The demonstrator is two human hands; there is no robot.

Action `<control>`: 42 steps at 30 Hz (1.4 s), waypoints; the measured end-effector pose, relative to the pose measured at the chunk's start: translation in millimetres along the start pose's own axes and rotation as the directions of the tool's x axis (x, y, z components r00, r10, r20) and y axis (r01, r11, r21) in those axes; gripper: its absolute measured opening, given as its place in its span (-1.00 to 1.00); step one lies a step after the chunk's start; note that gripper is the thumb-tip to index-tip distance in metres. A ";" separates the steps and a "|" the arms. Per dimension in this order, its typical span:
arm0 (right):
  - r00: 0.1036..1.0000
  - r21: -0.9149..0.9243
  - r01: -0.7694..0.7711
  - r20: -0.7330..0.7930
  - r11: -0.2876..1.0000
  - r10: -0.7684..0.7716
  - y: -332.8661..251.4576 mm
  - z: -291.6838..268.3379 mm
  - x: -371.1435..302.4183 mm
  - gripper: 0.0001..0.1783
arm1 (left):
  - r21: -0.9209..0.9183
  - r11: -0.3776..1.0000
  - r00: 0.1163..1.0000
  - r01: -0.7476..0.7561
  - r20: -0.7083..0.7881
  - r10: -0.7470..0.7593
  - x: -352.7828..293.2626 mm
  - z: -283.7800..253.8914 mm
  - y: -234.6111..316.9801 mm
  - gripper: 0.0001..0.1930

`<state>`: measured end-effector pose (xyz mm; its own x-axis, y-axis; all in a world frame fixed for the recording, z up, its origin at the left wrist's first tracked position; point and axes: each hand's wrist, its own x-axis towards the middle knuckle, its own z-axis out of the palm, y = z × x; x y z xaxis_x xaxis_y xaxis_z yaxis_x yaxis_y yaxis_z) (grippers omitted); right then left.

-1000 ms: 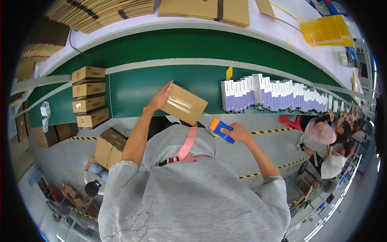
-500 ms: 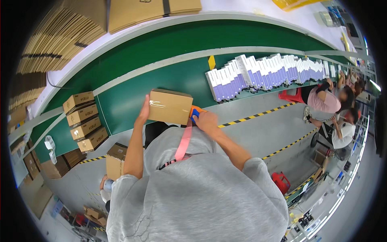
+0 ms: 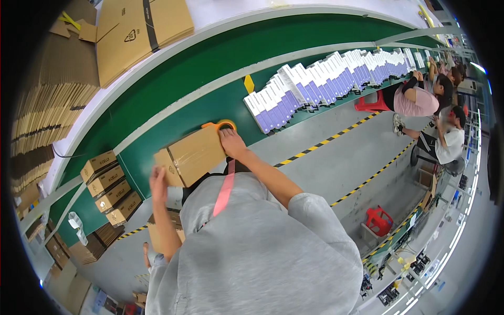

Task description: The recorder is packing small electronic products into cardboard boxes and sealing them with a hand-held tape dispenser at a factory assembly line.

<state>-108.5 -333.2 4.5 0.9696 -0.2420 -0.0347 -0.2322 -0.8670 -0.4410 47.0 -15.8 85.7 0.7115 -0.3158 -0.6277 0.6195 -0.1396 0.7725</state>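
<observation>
Tape dispenser (image 3: 227,122) moved beyond box (image 3: 198,156), handle hidden

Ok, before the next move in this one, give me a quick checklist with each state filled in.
1. Right hand against the right end of the cardboard box: ok, it appears to be touching.
2. Left hand in firm contact with the left end: cannot tell, it is blurred beside that end.
3. Orange tool well away from the fingers: not ok, it lies just beyond the right fingertips.
4. Box fully supported by the green table: cannot tell, its underside is hidden.
5. White-and-purple boxes apart from the box: ok.
6. Four brown boxes apart from the box: ok.
</observation>
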 end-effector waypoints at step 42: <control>0.888 -0.264 -0.430 -0.294 0.863 0.352 240.7 -195.9 -0.6 0.28 | 0.606 0.733 0.951 -0.308 0.172 0.257 5.9 101.5 -46.9 -0.73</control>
<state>-180.0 -627.1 74.0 0.7571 -0.6487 0.0774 -0.6375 -0.7595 -0.1290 -11.5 -106.4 55.6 0.7785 -0.4979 -0.3820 0.0341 -0.5743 0.8180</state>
